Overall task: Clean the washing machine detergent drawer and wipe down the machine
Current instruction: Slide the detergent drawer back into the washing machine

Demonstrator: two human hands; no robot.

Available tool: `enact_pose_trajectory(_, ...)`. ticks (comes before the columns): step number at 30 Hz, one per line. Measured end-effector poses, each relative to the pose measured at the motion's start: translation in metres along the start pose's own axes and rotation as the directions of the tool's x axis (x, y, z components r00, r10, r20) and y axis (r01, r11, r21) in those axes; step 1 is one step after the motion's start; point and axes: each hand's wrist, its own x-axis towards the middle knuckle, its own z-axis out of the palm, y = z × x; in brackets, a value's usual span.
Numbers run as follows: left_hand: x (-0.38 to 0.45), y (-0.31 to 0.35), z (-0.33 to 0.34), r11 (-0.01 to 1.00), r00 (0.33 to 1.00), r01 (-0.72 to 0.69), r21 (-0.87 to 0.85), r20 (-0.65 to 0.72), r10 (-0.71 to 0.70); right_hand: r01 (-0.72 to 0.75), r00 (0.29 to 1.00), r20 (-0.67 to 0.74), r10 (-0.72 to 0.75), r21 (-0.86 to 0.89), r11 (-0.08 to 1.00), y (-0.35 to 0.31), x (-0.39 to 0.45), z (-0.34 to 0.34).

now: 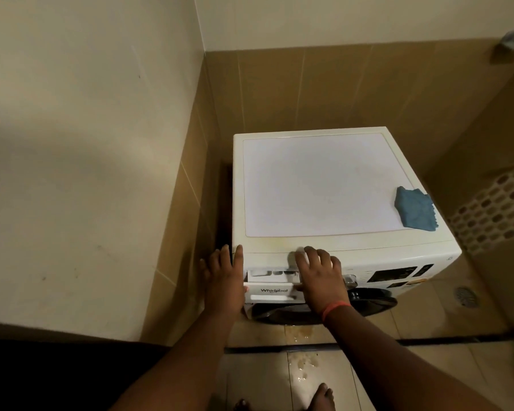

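Drawer step: detergent drawer point(273, 281) partly out between both hands, left hand point(223, 279) fingers straight against its left end, right hand point(319, 275) spread over its right end, grip unclear; next needs level pull free; blue cloth point(415, 208) lies well beyond right fingertips.

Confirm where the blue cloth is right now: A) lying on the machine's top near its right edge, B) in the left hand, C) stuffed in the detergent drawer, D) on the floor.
A: the blue cloth lies on the washing machine top by the right edge, apart from both hands, which are down at the detergent drawer.
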Motion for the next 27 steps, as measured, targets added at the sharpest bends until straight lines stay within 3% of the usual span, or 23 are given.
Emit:
enact_pose_trajectory(16,0.047,0.002,-0.012,0.998,0.998,0.06,-0.007,0.008,-0.06,-0.01,0.998,0.053,0.016,-0.125,0.992,0.006,0.048,-0.004)
enact_pose_trajectory(18,0.045,0.002,-0.01,0.997,0.997,0.07,-0.042,0.035,-0.069,-0.045,0.997,0.059,0.051,-0.097,0.994,0.005,0.044,-0.003)
enact_pose_trajectory(21,0.033,0.001,-0.001,0.965,0.99,0.14,-0.221,0.021,-0.139,-0.091,0.995,-0.029,0.095,0.1,0.991,-0.005,0.027,0.002)
enact_pose_trajectory(23,0.021,0.001,0.002,0.832,0.965,0.225,-0.507,-0.001,-0.262,-0.135,0.978,-0.116,0.175,0.293,0.947,-0.015,0.01,0.006)
enact_pose_trajectory(24,0.016,0.001,0.006,0.685,0.931,0.296,-0.666,0.039,-0.364,-0.186,0.961,-0.107,0.256,0.436,0.88,-0.022,0.002,0.005)
enact_pose_trajectory(25,0.012,0.002,0.009,0.493,0.879,0.375,-0.785,0.132,-0.458,-0.268,0.934,-0.027,0.356,0.607,0.748,-0.028,-0.006,0.007)
enact_pose_trajectory(27,0.004,0.002,0.018,0.049,0.754,0.493,-0.869,0.398,-0.522,-0.479,0.812,0.3,0.5,0.832,0.279,-0.042,-0.016,0.011)
